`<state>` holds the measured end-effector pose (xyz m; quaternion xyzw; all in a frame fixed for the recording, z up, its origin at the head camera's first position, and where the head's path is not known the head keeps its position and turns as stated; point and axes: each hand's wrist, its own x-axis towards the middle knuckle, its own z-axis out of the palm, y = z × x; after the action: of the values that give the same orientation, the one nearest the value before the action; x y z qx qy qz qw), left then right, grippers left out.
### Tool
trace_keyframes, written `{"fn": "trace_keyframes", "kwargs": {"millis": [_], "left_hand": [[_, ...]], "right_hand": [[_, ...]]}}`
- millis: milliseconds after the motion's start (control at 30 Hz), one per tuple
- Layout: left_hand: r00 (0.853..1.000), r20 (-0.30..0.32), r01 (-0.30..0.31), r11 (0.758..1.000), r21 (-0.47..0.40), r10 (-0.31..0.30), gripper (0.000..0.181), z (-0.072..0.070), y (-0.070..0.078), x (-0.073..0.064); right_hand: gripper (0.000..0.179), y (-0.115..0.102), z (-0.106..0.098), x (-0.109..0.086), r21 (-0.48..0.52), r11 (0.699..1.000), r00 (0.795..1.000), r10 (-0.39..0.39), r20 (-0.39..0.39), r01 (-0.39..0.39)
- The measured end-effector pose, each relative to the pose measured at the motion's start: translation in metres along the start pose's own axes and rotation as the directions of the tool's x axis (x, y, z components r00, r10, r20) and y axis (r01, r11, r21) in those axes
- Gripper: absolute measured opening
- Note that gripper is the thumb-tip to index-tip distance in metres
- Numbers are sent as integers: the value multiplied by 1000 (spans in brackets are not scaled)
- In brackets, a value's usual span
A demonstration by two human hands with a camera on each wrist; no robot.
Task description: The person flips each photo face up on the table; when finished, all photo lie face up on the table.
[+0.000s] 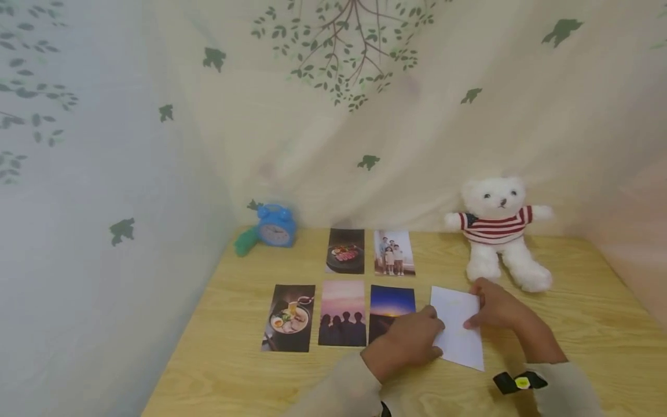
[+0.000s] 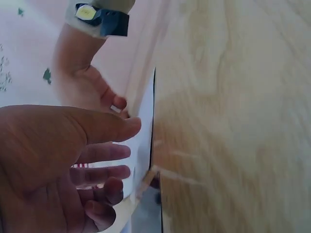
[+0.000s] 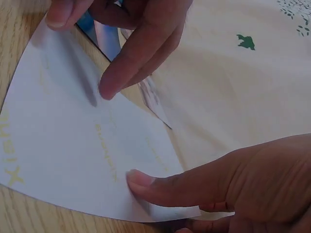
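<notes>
A photo-sized print (image 1: 457, 341) lies white back up at the right end of the front row, with faint yellow lettering in the right wrist view. My right hand (image 1: 499, 308) pinches its right edge, the thumb on the white side and the other fingers partly hidden beneath. From the left, my left hand (image 1: 406, 341) touches the print with thumb and fingertips spread apart. That hand partly covers a sunset photo (image 1: 392, 298). Further left lie a photo of silhouetted people (image 1: 342, 315) and a ramen photo (image 1: 288, 318).
Behind the front row lie a steak photo (image 1: 345, 252) and a family photo (image 1: 394, 253). A white teddy bear (image 1: 495, 229) sits at the back right. At the back left stand a blue alarm clock (image 1: 276, 226) and a green object (image 1: 246, 240). Patterned cloth (image 1: 312, 145) hangs behind the table.
</notes>
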<state>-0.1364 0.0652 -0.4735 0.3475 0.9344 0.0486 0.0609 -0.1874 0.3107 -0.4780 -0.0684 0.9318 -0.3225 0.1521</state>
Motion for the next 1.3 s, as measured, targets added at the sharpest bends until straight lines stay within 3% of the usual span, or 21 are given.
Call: {"fn": "trace_keyframes", "kwargs": {"millis": [100,233,367,500,700,767,900,967,1000,1033,1167,1300], "left_hand": [[1000,22,14,998,54,-16,31,3,12,8],[997,51,59,997,44,-62,36,5,20,14],[994,47,101,990,-101,-97,49,2,21,19],[991,23,135,948,-289,-134,62,-4,19,24],[988,-8,137,894,-427,-155,53,-11,12,26],[988,-16,123,846,-519,-154,44,-14,9,25],[984,-22,105,678,-727,-176,39,-17,2,22],[979,-14,116,615,-780,-203,44,-17,-1,21],[974,-6,136,609,-781,-225,45,-16,-3,21],[969,4,161,618,-770,-247,45,-14,-4,20],[946,47,268,693,-669,-320,51,-7,-10,20],[935,67,323,760,-564,-348,59,-3,-16,19]], "right_hand": [[54,0,0,0,7,1000,1000,-5,-27,5],[38,0,-5,-2,93,996,999,14,-36,-11],[36,-7,-11,-7,286,958,1000,25,12,-28],[38,-22,-12,-11,465,885,999,-5,33,-11],[37,-38,-7,-11,562,827,999,-9,-38,29],[36,-39,-5,-12,581,813,999,-8,-45,33],[44,-36,-3,-12,556,830,999,-50,-3,43],[49,-33,0,-11,523,852,998,-60,29,35],[50,-31,2,-10,496,868,997,-62,44,32],[50,-30,5,-9,471,882,996,-62,58,27],[49,-26,18,-5,371,928,995,-51,82,17],[43,-25,31,-1,179,980,996,-88,19,84]]}}
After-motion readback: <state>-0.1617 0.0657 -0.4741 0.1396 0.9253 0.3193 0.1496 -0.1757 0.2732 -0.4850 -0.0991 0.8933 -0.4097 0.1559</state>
